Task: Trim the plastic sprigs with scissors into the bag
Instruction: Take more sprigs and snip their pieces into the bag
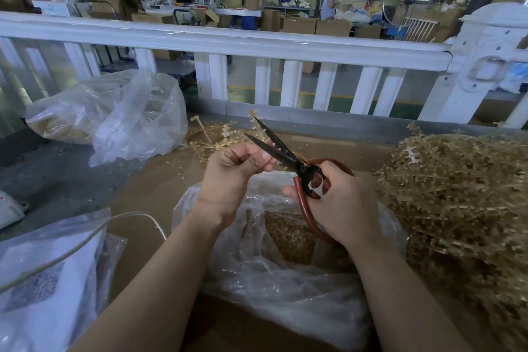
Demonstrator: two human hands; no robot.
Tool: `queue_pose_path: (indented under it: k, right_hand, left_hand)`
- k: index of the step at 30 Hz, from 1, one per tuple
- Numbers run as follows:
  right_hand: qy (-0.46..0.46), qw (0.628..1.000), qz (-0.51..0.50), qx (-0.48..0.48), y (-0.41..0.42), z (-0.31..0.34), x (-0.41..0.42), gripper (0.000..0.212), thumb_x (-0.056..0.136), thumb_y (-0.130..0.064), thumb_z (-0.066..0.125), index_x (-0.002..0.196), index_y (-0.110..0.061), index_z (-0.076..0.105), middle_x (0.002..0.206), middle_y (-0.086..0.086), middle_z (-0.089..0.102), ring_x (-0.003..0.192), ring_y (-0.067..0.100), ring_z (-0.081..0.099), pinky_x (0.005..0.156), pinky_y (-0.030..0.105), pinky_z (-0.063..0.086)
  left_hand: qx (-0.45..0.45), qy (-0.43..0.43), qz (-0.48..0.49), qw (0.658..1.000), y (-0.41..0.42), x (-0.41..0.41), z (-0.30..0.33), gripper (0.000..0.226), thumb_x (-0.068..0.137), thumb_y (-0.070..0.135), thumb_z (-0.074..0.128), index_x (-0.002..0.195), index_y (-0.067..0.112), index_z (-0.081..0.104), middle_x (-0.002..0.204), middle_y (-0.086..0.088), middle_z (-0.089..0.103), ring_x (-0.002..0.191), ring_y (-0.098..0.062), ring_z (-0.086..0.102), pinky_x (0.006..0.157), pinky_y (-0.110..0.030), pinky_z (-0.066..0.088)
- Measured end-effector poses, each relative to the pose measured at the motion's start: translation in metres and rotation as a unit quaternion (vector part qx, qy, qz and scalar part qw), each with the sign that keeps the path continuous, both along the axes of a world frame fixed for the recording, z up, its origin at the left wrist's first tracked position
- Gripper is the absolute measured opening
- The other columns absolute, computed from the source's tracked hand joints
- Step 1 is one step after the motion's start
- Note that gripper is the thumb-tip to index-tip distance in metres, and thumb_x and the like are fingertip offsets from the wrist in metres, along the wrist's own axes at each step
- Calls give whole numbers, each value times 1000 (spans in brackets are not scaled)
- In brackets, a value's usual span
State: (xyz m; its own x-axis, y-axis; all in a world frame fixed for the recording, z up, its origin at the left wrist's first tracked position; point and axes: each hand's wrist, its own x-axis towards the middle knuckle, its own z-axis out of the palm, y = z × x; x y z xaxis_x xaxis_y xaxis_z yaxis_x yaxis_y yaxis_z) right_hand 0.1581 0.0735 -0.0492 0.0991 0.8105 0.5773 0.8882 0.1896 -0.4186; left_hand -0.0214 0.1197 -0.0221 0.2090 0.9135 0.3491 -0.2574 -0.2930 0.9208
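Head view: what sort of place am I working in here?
Most likely a factory or warehouse floor: stacked cardboard boxes and a worker beyond the white railing, and a big pile of plastic sprigs at the bench.

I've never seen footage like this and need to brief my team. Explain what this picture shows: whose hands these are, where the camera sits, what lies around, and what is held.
There is no machine: a person wears a camera on the head, looking down at their own hands. The right hand grips red-handled scissors, blades open. The left hand pinches a thin plastic sprig between the blades. Below is an open clear bag holding trimmed pieces. A heap of untrimmed sprigs lies to the right, another bag to the left.
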Motion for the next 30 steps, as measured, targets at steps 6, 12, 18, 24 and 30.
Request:
queue_pose_path:
  k: [6, 12, 18, 24, 30]
  right_hand:
    - [-3, 1000, -8, 14, 0, -1, 0, 53, 75, -77, 57, 82, -25, 62, 72, -16, 60, 60, 0, 52, 56, 8, 35]
    - [-12, 1000, -8, 16, 0, 3, -2, 48, 75, -82, 51, 86, -35, 49, 76, -22, 52, 61, -7, 44, 56, 7, 29]
    - [-22, 999, -31, 32, 2, 1, -1, 58, 76, -83, 51, 88, -27, 64, 77, -22, 53, 62, -2, 47, 56, 5, 29]
    - [-29, 997, -46, 57, 0, 2, -4, 47, 77, -78, 61, 78, -30, 55, 67, -24, 47, 53, -3, 41, 52, 6, 24]
    - [-24, 996, -40, 70, 0, 2, -5, 49, 76, -78, 62, 73, -32, 45, 62, -23, 42, 50, -9, 34, 51, 7, 24]
  left_hand:
    - [0, 1, 14, 1000, -1, 0, 0, 18, 89, 1, 61, 76, 9, 69, 70, -4, 67, 70, -11, 61, 79, -23, 53]
    - [13, 11, 27, 999, 0, -1, -1, 20, 88, 0, 62, 73, 10, 70, 69, -3, 68, 71, -12, 62, 78, -24, 53]
    - [21, 17, 27, 999, 0, 0, -1, 30, 87, 0, 64, 67, 20, 74, 70, -4, 68, 74, -15, 62, 81, -29, 51]
    - [-10, -19, 0, 1000, -2, 2, -1, 12, 78, 15, 68, 70, 19, 75, 73, -2, 70, 74, -17, 60, 82, -28, 53]
    - [-18, -32, -6, 999, -2, 2, 0, 10, 75, 17, 68, 68, 19, 75, 71, -1, 70, 72, -14, 61, 81, -26, 54]
